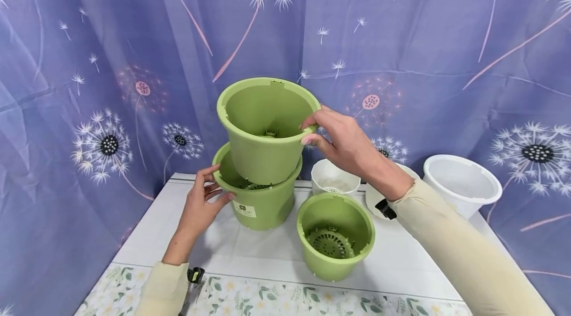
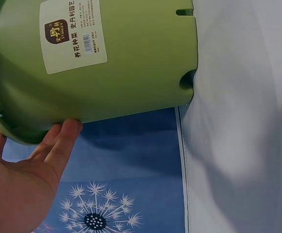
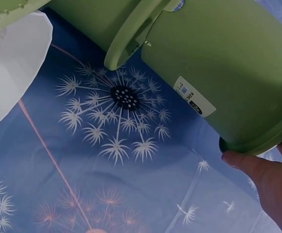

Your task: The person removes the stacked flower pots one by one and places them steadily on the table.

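In the head view, my right hand (image 1: 341,137) pinches the right rim of a green flowerpot (image 1: 263,155), thumb outside and fingers over the edge. That pot is slightly tilted, its base within the mouth of a lower green flowerpot (image 1: 278,212) standing on the table. My left hand (image 1: 198,207) holds the lower pot by its left rim, thumb at the front near a white label (image 1: 244,210). The left wrist view shows fingertips (image 2: 73,127) against that pot's side under the rim. A label (image 3: 194,97) also shows on the upper pot in the right wrist view.
A smaller green pot (image 1: 335,261) with a slotted bottom stands front right of the stack. Behind it are a white faceted pot (image 1: 335,175) and a white dish (image 1: 373,202), partly behind my right arm. Another white pot (image 1: 461,184) stands far right. A dandelion-print curtain (image 1: 401,33) surrounds the table.
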Demonstrator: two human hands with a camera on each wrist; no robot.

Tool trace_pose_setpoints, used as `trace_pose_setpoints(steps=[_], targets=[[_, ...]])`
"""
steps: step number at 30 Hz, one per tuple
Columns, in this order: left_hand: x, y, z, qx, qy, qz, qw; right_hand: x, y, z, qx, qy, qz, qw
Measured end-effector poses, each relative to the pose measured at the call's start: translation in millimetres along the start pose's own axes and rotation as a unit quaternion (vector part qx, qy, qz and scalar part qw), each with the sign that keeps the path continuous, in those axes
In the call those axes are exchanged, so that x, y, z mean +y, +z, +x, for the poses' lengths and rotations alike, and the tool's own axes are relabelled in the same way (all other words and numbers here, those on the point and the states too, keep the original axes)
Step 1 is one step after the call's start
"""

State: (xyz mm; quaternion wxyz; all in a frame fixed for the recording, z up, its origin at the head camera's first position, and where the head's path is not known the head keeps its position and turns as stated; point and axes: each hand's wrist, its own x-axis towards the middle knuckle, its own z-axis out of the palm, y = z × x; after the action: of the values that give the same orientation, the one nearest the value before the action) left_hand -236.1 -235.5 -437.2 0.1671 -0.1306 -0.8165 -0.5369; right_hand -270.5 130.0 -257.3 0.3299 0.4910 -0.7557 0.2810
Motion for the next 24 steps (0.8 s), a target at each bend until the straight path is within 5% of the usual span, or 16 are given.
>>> trace_pose_setpoints(steps=[24], targets=[[-3.3,0.4,1.0,-0.003,0.012,-0.005,0.9999,-10,-27,-18.9,0.005,0.009,-0.017,0.9998]])
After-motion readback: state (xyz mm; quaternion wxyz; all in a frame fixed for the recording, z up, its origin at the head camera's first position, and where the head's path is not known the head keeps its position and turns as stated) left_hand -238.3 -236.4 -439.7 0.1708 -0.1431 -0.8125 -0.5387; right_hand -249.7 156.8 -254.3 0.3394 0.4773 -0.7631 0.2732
